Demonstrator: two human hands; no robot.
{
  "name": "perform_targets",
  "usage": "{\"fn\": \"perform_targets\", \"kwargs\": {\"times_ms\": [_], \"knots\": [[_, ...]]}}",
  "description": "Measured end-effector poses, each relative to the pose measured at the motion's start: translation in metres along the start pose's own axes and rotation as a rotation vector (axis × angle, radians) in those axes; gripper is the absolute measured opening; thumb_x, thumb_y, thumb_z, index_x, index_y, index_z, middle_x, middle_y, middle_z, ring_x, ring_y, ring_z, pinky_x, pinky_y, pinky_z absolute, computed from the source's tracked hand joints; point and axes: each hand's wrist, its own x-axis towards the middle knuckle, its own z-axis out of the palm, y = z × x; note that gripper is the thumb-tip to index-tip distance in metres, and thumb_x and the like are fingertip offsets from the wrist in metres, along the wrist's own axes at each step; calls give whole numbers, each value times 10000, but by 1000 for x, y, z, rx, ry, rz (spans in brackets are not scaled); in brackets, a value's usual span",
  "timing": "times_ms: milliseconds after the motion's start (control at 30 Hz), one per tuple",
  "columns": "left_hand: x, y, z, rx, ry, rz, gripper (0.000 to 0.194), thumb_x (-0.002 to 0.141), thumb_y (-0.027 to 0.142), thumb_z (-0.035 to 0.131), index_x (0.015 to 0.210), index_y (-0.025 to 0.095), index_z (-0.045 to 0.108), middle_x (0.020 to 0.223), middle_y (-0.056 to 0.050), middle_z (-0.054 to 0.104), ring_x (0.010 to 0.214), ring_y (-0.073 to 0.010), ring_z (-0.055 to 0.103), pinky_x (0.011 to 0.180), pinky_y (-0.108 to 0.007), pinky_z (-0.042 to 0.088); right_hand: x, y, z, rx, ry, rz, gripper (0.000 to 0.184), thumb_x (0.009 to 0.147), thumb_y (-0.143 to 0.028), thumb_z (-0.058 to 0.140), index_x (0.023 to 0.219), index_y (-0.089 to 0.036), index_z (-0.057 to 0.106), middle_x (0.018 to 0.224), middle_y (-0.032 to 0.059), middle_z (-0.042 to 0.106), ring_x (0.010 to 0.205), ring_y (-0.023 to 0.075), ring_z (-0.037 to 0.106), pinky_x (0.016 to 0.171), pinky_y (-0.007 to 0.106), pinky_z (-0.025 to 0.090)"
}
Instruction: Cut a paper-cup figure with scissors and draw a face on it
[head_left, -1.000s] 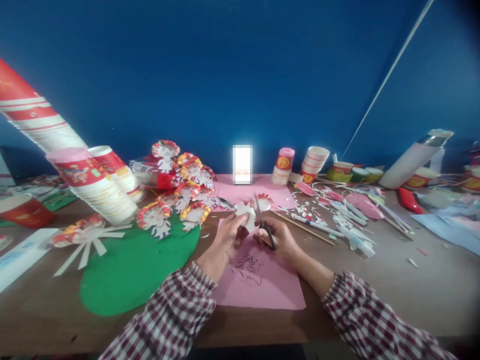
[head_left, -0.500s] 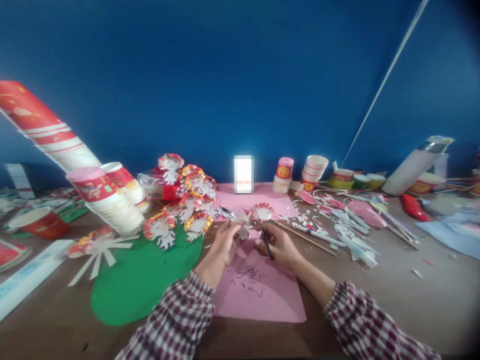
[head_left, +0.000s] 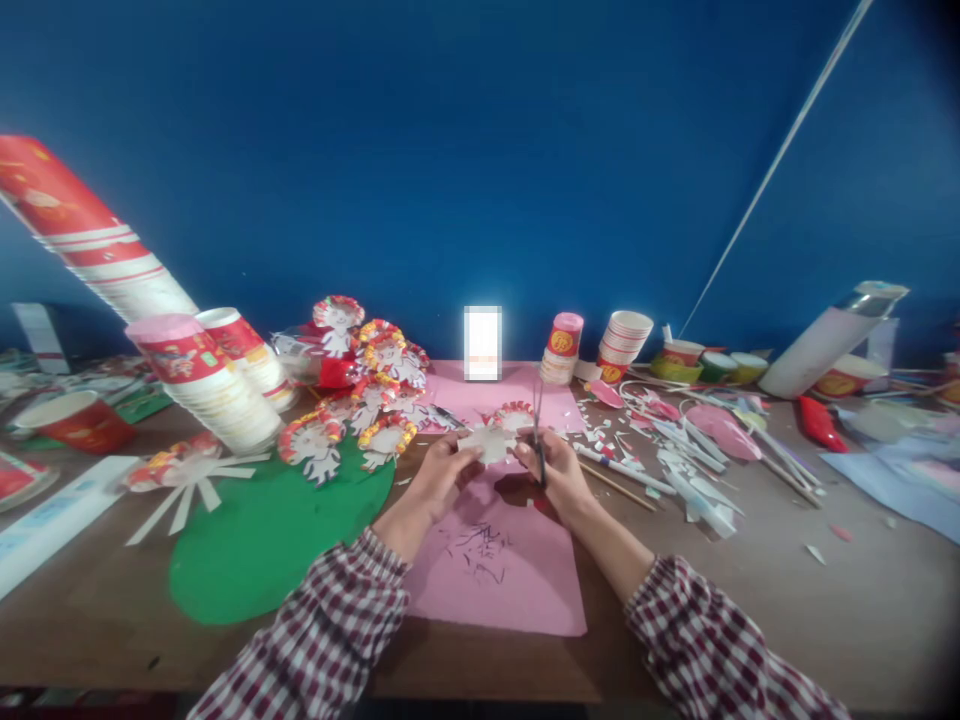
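Note:
My left hand [head_left: 439, 473] is closed on a white paper cut-out [head_left: 487, 441] held just above the pink sheet [head_left: 502, 580]. My right hand [head_left: 556, 468] grips a pair of scissors [head_left: 538, 425], blades pointing up and away, right beside the cut-out. Small dark scraps lie on the pink sheet below my hands. Just behind the cut-out lies a red-rimmed paper piece [head_left: 514, 412]. Both sleeves are red-and-white check.
A green paper disc [head_left: 262, 540] lies to the left. Stacks of paper cups [head_left: 202, 385] and a pile of finished paper figures [head_left: 367, 385] stand behind it. Cups [head_left: 626, 340], sticks, pens and paper trimmings [head_left: 675, 450] crowd the right. A blue wall backs the wooden table [head_left: 787, 600].
The scissors swung from slanting across my right hand to pointing upward. The cut-out was turned in my left hand. The view shifted slightly.

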Motion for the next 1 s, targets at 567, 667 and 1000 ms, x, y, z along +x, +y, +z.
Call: {"fn": "perform_targets", "kwargs": {"times_ms": [567,667,1000], "knots": [[2,-9,-4,147,-185,48,232,643,286,757,768,120,654,652,-28,627,570,-118,573,567,-233,456,-2,0,4,121,-142,46,378,634,-342,765,935,-178,607,709,-5,602,591,121,531,545,241,421],[0,-7,-3,72,-167,23,306,683,365,741,879,150,644,704,-23,620,615,-135,595,591,-263,490,0,5,3,151,-70,51,402,629,-324,756,963,-187,582,684,-20,587,550,113,514,510,232,403],[3,-13,-1,216,-113,77,311,635,380,767,793,135,659,669,-12,613,534,-94,534,488,-221,448,1,7,2,58,94,-26,470,640,-231,693,1082,-185,540,760,-20,577,561,85,484,476,200,364]]}}
